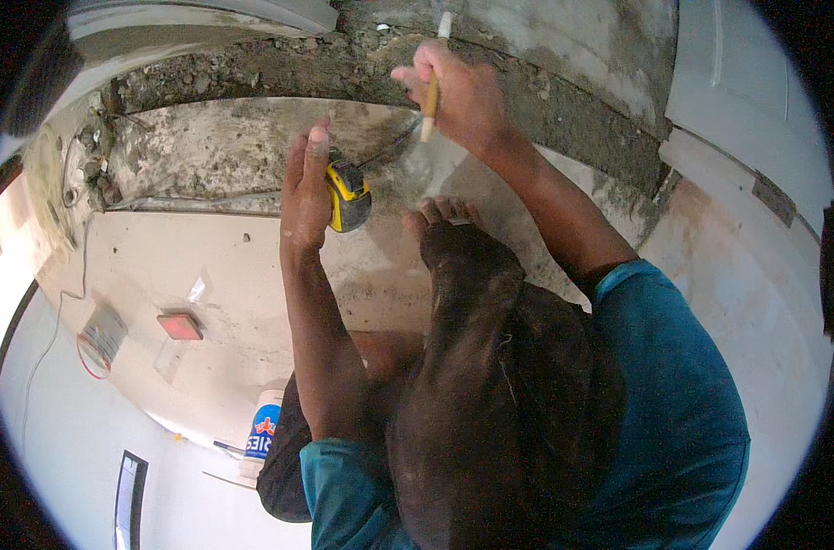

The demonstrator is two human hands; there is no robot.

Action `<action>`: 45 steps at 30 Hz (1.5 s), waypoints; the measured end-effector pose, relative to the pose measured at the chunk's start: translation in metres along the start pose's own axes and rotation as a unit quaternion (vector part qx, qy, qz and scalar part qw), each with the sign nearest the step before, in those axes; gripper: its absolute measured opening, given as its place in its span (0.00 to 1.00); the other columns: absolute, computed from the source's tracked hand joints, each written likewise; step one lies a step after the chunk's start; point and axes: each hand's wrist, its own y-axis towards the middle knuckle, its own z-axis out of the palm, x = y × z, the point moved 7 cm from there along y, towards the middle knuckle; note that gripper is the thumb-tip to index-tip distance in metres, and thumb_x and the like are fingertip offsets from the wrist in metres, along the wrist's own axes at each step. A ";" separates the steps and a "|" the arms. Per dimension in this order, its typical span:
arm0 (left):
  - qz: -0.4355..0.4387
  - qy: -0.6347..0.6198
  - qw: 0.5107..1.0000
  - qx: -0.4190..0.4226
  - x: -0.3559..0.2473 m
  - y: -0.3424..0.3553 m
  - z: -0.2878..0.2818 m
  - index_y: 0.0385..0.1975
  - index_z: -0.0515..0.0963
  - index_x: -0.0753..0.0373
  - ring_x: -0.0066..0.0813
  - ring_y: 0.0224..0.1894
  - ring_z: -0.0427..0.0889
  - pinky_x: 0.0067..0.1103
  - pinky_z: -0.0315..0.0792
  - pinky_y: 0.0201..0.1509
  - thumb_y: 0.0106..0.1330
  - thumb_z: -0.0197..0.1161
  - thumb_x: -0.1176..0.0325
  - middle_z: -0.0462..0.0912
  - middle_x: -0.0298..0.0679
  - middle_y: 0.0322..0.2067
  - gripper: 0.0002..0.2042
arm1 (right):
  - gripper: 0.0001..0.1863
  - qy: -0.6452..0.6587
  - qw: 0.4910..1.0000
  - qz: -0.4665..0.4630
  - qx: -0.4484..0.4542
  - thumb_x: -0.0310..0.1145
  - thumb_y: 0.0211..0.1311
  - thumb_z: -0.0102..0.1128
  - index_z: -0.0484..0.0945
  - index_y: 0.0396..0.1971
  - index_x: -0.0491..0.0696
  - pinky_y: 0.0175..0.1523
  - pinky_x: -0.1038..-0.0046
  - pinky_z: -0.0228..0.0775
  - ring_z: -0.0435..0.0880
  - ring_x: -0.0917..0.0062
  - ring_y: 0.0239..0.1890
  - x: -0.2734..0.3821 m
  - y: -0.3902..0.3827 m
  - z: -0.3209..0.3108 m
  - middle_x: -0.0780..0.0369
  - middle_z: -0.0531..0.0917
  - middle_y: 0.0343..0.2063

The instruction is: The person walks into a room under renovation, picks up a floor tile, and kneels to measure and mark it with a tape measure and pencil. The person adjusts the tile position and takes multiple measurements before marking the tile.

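My left hand (pixel 305 188) is stretched out edge-on, fingers straight and pointing away from me. Right beside its palm is a yellow and black tape measure (pixel 350 198), partly covered by the hand; no fingers wrap round its visible side. Farther off and to the right, my right hand (pixel 463 96) is closed round a tool with a light wooden handle (pixel 430 108). The handle's near end sticks out below the fist, and a pale end shows above it. The tool's working end cannot be made out. My bare toes (pixel 449 213) show between the hands.
A rough, broken strip of mortar (pixel 243 73) crosses ahead, with a stained slab (pixel 215 137) in front of it. On the floor at left lie a red block (pixel 180 326) and a thin cable (pixel 85 266). A white and blue bucket (pixel 264 426) stands behind my left arm.
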 end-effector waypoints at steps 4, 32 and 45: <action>0.039 -0.051 0.997 0.038 -0.013 0.006 0.018 0.66 0.62 0.65 0.33 0.51 0.76 0.26 0.69 0.56 0.70 0.52 0.42 0.77 0.45 0.48 0.35 | 0.19 0.167 0.978 -0.070 0.104 0.37 0.62 0.66 0.61 0.30 0.48 0.41 0.68 0.72 0.80 0.73 0.33 0.025 -0.004 0.022 0.59 0.80 0.29; -0.118 0.389 0.913 -0.034 0.037 0.048 -0.029 0.34 0.83 0.66 0.49 0.36 0.84 0.38 0.74 0.41 0.69 0.41 0.37 0.83 0.54 0.27 0.34 | 0.12 0.095 0.991 -0.066 -0.072 0.37 0.64 0.53 0.66 0.30 0.45 0.36 0.54 0.63 0.74 0.49 0.30 -0.025 0.132 0.041 0.50 0.71 0.23; -0.160 0.305 0.939 -0.020 0.054 0.052 -0.032 0.37 0.81 0.71 0.50 0.41 0.84 0.38 0.73 0.46 0.68 0.44 0.36 0.83 0.56 0.33 0.36 | 0.12 0.038 0.996 -0.016 -0.073 0.39 0.68 0.48 0.69 0.32 0.46 0.34 0.54 0.64 0.76 0.49 0.31 -0.023 0.131 0.046 0.49 0.76 0.26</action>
